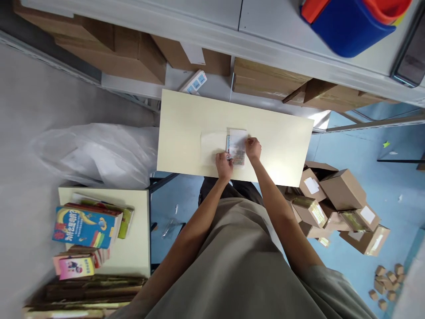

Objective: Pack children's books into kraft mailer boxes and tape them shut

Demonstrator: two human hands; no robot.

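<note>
A small book (237, 144) with a whitish upper face and a coloured strip along its left side lies on a pale yellow table (282, 146). My left hand (224, 165) is closed at the book's lower left edge, its fingertips touching it. Against the right edge sits my right hand (253, 148), fingers curled in a pinch at the book's side; what exactly lies between the fingertips is too small to make out. A pale, thin sheet (209, 146) spreads flat on the table to the left of the book, partly behind my left hand.
Cardboard boxes (262, 79) and a white power strip (195, 83) sit on the shelf beyond. Left are a translucent plastic bag (99, 150) and a side table with stacked books (86, 226). Cardboard boxes (343, 188) pile on the floor at right. A blue bin (348, 31) stands above.
</note>
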